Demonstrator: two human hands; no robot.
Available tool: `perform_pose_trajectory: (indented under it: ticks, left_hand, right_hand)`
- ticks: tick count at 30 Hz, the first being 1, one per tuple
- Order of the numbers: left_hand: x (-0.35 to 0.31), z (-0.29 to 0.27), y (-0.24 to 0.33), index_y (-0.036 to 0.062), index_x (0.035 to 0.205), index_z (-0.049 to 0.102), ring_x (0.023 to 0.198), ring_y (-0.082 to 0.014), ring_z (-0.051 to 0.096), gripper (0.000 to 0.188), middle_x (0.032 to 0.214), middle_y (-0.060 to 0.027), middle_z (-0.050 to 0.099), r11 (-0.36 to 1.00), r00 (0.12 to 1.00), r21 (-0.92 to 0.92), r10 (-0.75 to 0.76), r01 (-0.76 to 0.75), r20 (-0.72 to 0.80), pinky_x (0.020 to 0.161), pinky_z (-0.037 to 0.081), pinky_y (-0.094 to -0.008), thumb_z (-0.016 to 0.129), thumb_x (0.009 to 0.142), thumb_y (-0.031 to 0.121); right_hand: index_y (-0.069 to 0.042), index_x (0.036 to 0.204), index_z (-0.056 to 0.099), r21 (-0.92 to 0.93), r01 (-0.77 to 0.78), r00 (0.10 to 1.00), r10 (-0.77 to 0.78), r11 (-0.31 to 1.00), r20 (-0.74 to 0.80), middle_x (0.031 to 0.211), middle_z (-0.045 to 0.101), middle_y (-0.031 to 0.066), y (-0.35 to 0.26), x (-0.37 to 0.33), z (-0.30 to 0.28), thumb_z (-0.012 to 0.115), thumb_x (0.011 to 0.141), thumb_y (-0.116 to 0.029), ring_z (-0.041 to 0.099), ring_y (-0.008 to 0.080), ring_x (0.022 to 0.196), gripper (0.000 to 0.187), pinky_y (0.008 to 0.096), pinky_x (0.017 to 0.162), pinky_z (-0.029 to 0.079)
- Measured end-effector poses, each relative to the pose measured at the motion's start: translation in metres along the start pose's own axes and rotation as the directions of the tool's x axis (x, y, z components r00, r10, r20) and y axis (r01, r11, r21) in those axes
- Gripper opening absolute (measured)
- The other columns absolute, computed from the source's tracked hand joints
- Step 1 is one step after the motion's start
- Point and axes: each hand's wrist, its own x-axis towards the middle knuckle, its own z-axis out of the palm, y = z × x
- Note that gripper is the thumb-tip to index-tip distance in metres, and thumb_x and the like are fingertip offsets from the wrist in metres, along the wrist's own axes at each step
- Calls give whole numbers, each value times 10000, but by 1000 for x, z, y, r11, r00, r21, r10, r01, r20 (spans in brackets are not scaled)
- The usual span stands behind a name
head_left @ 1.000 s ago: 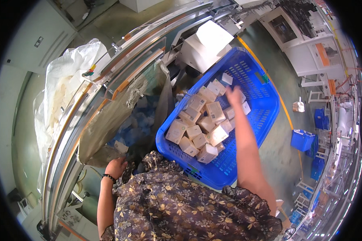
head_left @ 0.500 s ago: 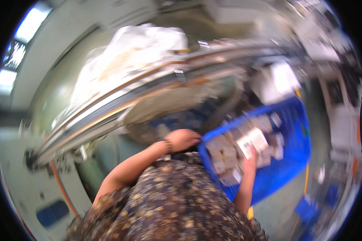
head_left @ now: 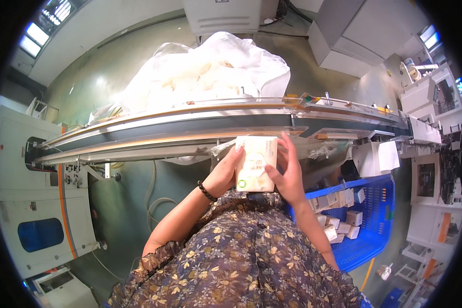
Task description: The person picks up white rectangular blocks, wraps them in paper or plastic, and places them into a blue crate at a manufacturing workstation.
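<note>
A cream-coloured rectangular pack (head_left: 252, 169), like a pack of tissues, is held upright in front of my body. Brown print and a green round mark show on its face. My left hand (head_left: 225, 173), with a dark beaded bracelet on the wrist, grips its left side, thumb along the edge. On the other side my right hand (head_left: 288, 177) rests its thumb on the pack's face while its fingers reach up beside the right edge. To the right stands a blue plastic basket (head_left: 382, 226), with several similar small packs (head_left: 339, 226) in it.
A long narrow conveyor (head_left: 190, 128) with clear side guards runs across in front of me. Beyond it lies a large white bag (head_left: 215, 66). A machine cabinet (head_left: 41, 195) stands at the left, with hoses on the floor. A white box (head_left: 369, 159) sits behind the basket.
My right hand has come from the basket to my front with a pack, and my left hand has joined it there. My view has turned right and is sharper.
</note>
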Motion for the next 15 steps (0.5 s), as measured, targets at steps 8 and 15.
perform_pose_trajectory:
  ticks: [8, 15]
  left_hand:
    - [-9, -22, -22, -31, 1217, 508, 977, -318, 644, 459, 1059, -224, 652, 597, 750, 778, 601, -192, -276, 838, 497, -393, 523, 1005, 376]
    - [-20, -33, -9, 5, 1040, 609, 747, -408, 646, 344, 800, -235, 643, 422, 701, 894, 684, -151, -204, 646, 503, -425, 494, 1011, 328]
  right_hand:
    - [-5, 1080, 478, -610, 350, 932, -331, 712, 147, 1118, 488, 203, 23, 28, 55, 675, 919, -286, 557, 362, 991, 380, 418, 830, 478]
    - [-10, 1037, 447, -516, 396, 913, -264, 760, 312, 1052, 506, 184, 16, 21, 55, 637, 915, -156, 559, 372, 892, 269, 426, 774, 477]
